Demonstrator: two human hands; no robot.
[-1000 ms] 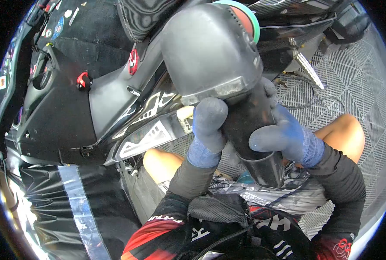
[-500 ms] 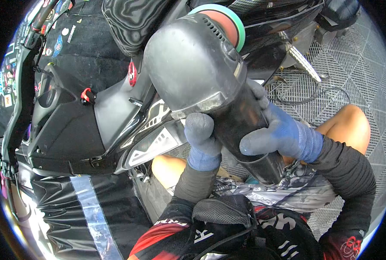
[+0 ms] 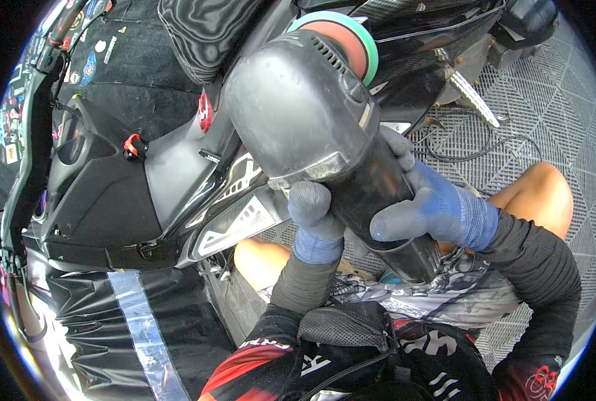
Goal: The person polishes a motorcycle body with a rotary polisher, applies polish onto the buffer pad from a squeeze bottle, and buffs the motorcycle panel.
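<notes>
A large black power polisher (image 3: 298, 107) with a rounded head fills the middle of the view. Its round pad (image 3: 351, 50), salmon with a green rim, faces away at the head's upper right. My left hand (image 3: 314, 214), in a grey and blue glove, holds the body just below the head, thumb up and the other fingers hidden underneath. My right hand (image 3: 425, 204), gloved alike, wraps round the handle from the right, thumb across the top. The handle's lower end lies over my lap.
A black scooter (image 3: 184, 154) with a red key piece (image 3: 135, 146) stands along the left and top. A cable (image 3: 475, 157) lies on the grey tiled floor (image 3: 545, 127), near a metal kickstand (image 3: 471, 97). Black sheeting (image 3: 90, 314) covers the lower left.
The polisher and both hands have shifted left and slightly down in view since the first frame, and the view itself has shifted. Both hands keep their hold.
</notes>
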